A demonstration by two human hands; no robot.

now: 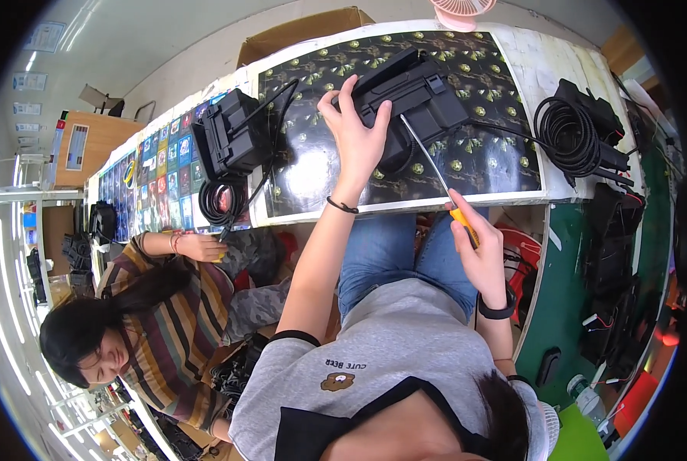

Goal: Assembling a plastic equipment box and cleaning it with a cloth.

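A black plastic case (428, 100) with a cable lies on the dark patterned mat. My left hand (356, 132) grips its left side, thumb and fingers pressed on the edge. In my right hand (478, 246) is a screwdriver (466, 223) with a yellow handle and a long metal shaft. Its tip reaches the near side of the case; whether it sits in a screw is too small to tell.
Another black case (239, 138) with a coiled cable stands to the left, and a thick cable coil (566, 138) lies on the right. A pink fan (462, 9) is at the back edge. A co-worker in a striped top (182, 323) sits at my left. Black cases (612, 284) line the green surface.
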